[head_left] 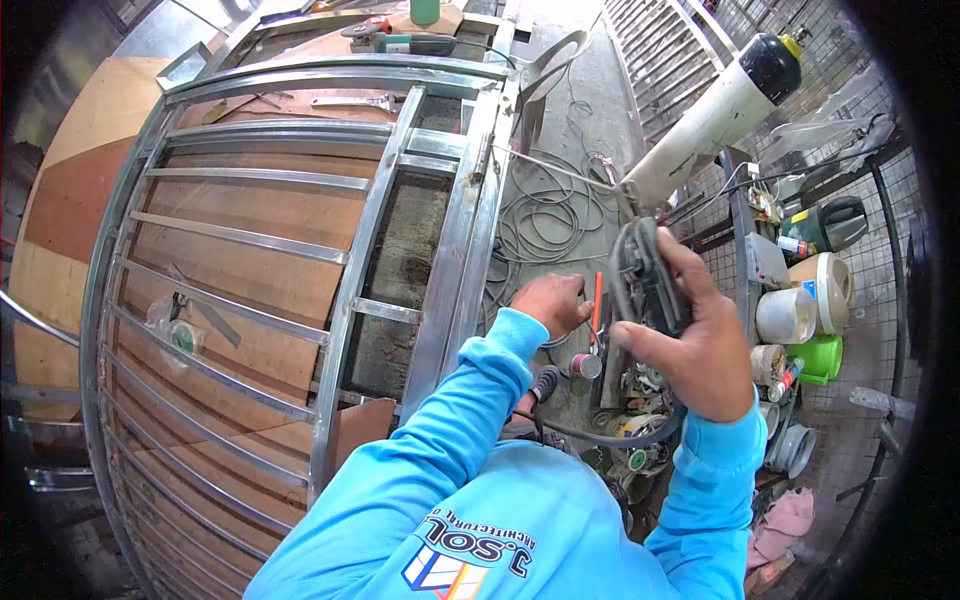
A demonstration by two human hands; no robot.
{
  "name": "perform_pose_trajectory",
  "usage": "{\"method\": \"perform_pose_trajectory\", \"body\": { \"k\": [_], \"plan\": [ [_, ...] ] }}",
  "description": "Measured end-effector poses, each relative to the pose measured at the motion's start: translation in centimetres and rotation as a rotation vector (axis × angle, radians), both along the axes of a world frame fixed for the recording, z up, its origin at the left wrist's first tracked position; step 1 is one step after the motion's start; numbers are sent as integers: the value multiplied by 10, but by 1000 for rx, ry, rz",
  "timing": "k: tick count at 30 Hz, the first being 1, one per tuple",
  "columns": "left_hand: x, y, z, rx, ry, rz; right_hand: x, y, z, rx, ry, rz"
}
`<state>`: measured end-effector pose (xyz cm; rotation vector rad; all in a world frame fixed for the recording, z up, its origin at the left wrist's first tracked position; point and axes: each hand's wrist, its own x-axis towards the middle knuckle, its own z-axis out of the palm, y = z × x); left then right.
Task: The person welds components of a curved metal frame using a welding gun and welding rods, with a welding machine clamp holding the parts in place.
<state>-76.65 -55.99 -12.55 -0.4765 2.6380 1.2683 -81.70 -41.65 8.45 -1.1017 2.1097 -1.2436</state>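
Note:
My right hand (700, 340) is wrapped round a dark tool (655, 275), blurred, with a cable running below it. Beyond it the white gas cylinder (690, 145) with a black top leans at an angle. My left hand (552, 303) hangs near the middle with its fingers curled; what they hold, if anything, is hidden. Close to its fingertips is a thin orange rod (598, 300), and a small round can (586, 366) sits below. Left of my left hand lies a metal frame (440, 270) with several curved bars.
Coiled cables (550, 215) lie on the floor ahead. At the right, a shelf holds a white tub (787, 316), a green container (822, 358) and a dark green tool case (838, 224). An angle grinder (415, 45) rests at the top of the worktable.

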Motion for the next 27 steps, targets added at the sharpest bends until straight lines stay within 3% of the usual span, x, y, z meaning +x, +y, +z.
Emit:
{"method": "perform_pose_trajectory", "body": {
  "k": [2,5,9,15,18,19,22,25,27],
  "plan": [
    [-2,0,0,-11,14,-1,0,-6,10,109,-106,-11],
    [1,2,1,-26,25,60,-7,2,-1,-79,-19,-23],
    [3,2,-1,-43,60,24,-6,-4,5,81,-66,-10],
    [0,3,1,-64,35,35,-13,1,1,-101,8,-9],
    [0,3,2,-70,21,7,-19,-5,2,39,74,62],
    [0,5,2,-70,23,4,-15,-7,16,107,-93,-3],
    [1,5,-1,-79,48,29,-15,-3,7,-98,20,-3],
    [1,4,2,-87,29,4,-16,-7,9,114,33,55],
    [0,6,-2,-81,60,4,-17,-8,16,97,61,40]
  ]
}}
